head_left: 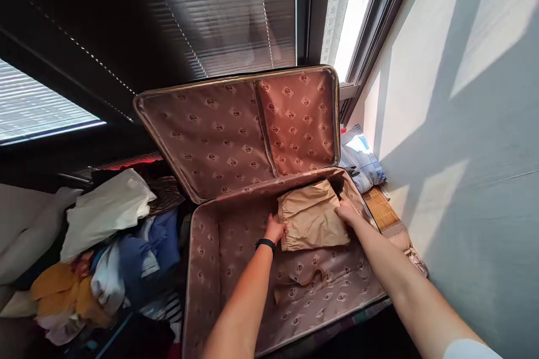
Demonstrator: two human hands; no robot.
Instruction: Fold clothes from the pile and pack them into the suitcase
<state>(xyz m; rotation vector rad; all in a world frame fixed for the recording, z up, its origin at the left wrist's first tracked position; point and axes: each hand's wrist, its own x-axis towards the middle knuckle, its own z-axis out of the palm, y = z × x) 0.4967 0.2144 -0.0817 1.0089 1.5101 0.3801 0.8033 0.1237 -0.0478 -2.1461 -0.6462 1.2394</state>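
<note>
An open suitcase [210, 269] with pinkish patterned lining lies in front of me, its lid [236, 129] propped up against the window. A folded tan garment [311, 216] lies in the far right corner of the suitcase. My left hand [274, 230], with a black band at the wrist, grips the garment's left edge with fingers closed. My right hand [347, 213] rests on its right edge, fingers curled onto the cloth.
A heap of clothes [105, 252] in white, blue and yellow lies left of the suitcase. A checked folded cloth [362, 162] and a woven mat [381, 207] lie at the right by the white wall [463, 151]. Window blinds [219, 11] hang behind.
</note>
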